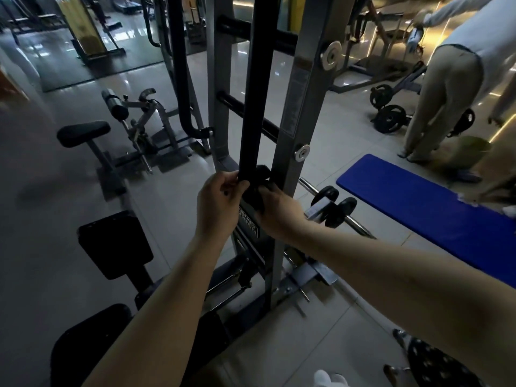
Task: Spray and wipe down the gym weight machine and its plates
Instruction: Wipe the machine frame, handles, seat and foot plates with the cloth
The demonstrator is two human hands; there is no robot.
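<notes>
The grey weight machine frame (296,113) rises in the middle of the view, with a black vertical bar (257,88) in front of it. My left hand (217,202) grips the lower end of that bar, fingers curled round its left edge. My right hand (275,210) holds a dark cloth (261,177) bunched against the bar's right side, just above a black label plate (248,222). Small black weight plates (339,210) sit on a chrome bar to the right. No spray bottle shows.
Black seat pads (114,244) stand at the lower left, a stool and leg machine (83,134) further back. A blue mat (424,208) lies to the right. A person in light clothes (446,88) bends over near loaded plates (391,118) at the upper right.
</notes>
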